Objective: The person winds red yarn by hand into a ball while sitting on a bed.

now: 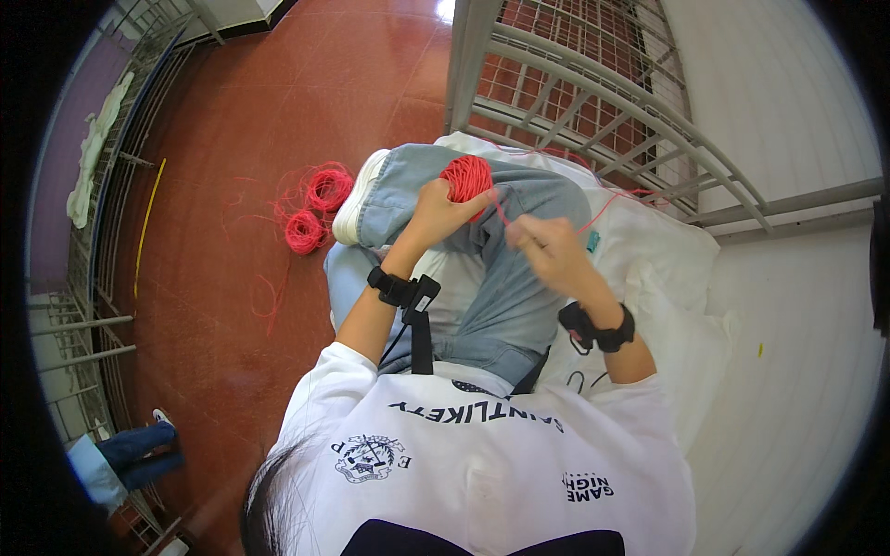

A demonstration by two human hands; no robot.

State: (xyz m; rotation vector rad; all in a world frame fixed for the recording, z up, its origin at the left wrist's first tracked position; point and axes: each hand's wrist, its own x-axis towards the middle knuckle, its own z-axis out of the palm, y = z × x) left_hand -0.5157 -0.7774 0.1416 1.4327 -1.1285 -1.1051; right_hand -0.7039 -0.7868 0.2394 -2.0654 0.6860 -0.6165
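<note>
My left hand [443, 211] is wrapped round a ball of red cord [468, 176], its thumb along the lower right side. The ball sits over my bent leg in blue jeans [528, 190]. Just to the right, my right hand [547, 250] is closed, a little blurred. A taut strand of red cord [502, 212] runs from the ball to its fingers. More of that cord trails from the right hand up across the white bedding toward the metal bed rail.
Several loose coils of red cord [304, 232] lie on the red tiled floor [241, 139] at left. A grey metal bed rail [640, 111] stands beyond the white bedding [667, 250]. A small teal item [592, 242] rests by my right wrist. Another person's legs [139, 454] show at lower left.
</note>
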